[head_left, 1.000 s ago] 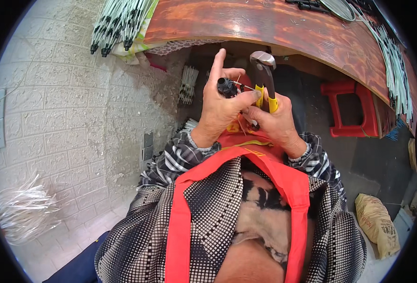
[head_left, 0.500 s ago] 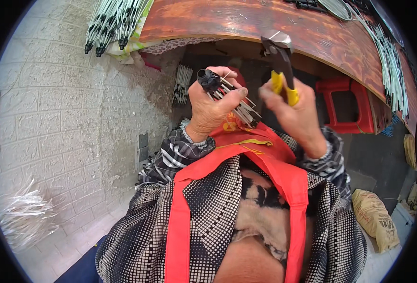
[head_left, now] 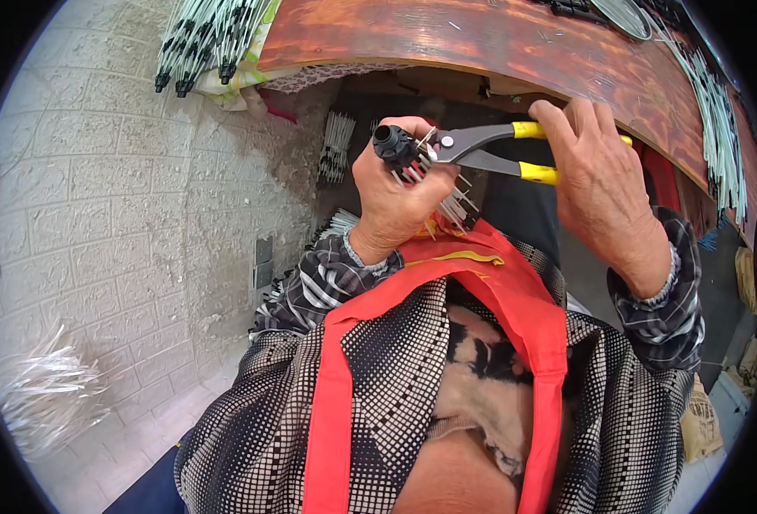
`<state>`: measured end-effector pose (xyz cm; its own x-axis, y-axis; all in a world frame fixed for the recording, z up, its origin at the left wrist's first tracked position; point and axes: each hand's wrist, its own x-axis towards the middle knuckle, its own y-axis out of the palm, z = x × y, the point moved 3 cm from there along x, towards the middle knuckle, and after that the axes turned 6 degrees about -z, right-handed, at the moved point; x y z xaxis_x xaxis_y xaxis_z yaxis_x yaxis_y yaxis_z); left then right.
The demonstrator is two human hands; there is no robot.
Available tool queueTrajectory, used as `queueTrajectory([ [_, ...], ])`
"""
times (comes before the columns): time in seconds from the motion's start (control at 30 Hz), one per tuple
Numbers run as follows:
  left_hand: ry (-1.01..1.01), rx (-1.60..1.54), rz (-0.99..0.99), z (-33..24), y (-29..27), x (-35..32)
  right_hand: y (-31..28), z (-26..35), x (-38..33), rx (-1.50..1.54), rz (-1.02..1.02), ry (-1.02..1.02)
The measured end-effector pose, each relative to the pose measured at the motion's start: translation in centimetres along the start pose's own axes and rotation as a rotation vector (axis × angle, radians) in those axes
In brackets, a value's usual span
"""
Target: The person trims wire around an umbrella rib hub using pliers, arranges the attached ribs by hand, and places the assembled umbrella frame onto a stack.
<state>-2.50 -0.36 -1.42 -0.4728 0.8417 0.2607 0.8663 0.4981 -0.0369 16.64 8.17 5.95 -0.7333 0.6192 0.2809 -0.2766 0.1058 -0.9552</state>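
My left hand (head_left: pixel 395 193) is closed round a bundle of thin white rods with a black round fitting (head_left: pixel 394 146) at its upper end. The rods (head_left: pixel 457 206) fan out below my thumb, toward the right. In my right hand (head_left: pixel 597 167) is a pair of cutting pliers (head_left: pixel 479 141) with grey metal arms and yellow grips. Its handles stand spread apart, with my fingers round them. The pliers' jaws are at the rods just beside the black fitting; whether they touch a rod is hard to make out.
A reddish-brown wooden table (head_left: pixel 447 34) curves across the top. Bundles of white rods with black ends (head_left: pixel 211 43) hang over its left end, and pale strands (head_left: pixel 708 128) lie on its right. White strips (head_left: pixel 48 390) stand by the brick wall (head_left: pixel 130 197). A sack (head_left: pixel 701 420) sits lower right.
My right hand has swung the pliers from upright and apart to lying sideways, their jaws now at the rods in my left hand. The left hand has barely moved.
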Motion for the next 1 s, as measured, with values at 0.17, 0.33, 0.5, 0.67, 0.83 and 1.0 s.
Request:
queueTrajectory([
  [0.17,-0.067,0.006,0.031,-0.6,0.3,-0.3,-0.7,-0.1,0.8,-0.148,-0.085,-0.102],
  [0.33,0.000,0.018,0.036,-0.4,0.2,-0.1,-2.0,0.4,1.4,-0.254,-0.162,-0.202],
  [0.5,-0.048,-0.074,0.072,-1.3,0.1,-0.4,-2.2,-0.3,1.0,-0.257,-0.161,-0.175],
  [0.67,-0.104,-0.067,0.133,-2.2,-0.3,-0.2,-1.6,-2.0,0.6,0.288,0.060,0.078],
  [0.83,-0.091,-0.068,0.132,-1.7,-0.1,-0.4,0.3,2.0,1.5,1.166,0.063,0.252],
  [1.0,-0.047,-0.120,0.075,-2.3,0.5,-0.4,1.2,4.3,3.3,1.103,-0.212,-0.018],
])
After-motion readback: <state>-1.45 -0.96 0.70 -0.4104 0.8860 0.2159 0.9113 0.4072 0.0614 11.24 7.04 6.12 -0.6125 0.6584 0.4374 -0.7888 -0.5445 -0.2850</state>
